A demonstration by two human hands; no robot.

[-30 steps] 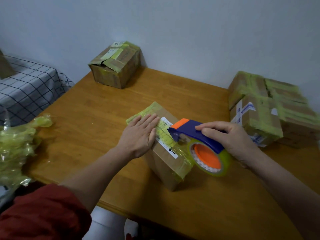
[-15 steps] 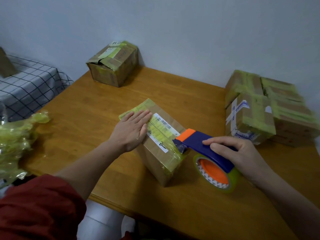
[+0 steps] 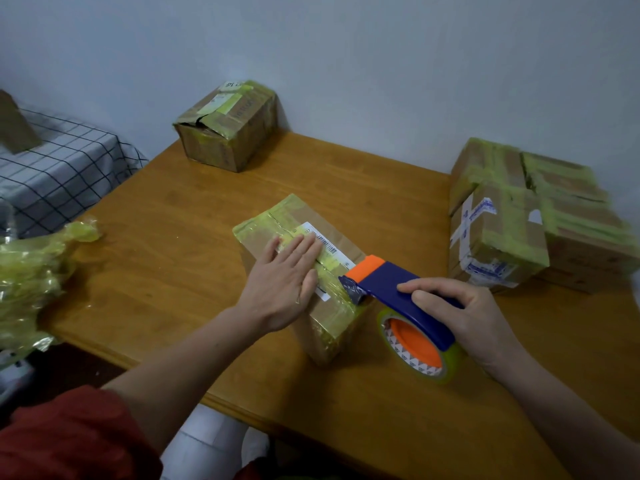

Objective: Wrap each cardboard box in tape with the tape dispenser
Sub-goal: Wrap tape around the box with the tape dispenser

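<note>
Pressing flat, fingers straight, with left grip (image 3: 287, 282) on the cardboard box (image 3: 308, 216) at the middle of the desk (image 3: 180, 258). Clutching the tape dispenser (image 3: 391, 282) in right grip (image 3: 460, 313) at the box's 4 o'clock, nose touching its top edge.

Dim, soft, even indoor light; faint shadows; wide-angle bending and blur toward the edges.

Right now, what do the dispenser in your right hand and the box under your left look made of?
Tape dispenser: probably hard moulded plastic; smooth, slightly shiny blue body and orange parts. Cardboard box: brown cardboard, matte, with creased edges; glossy where yellowish tape covers it.
</note>
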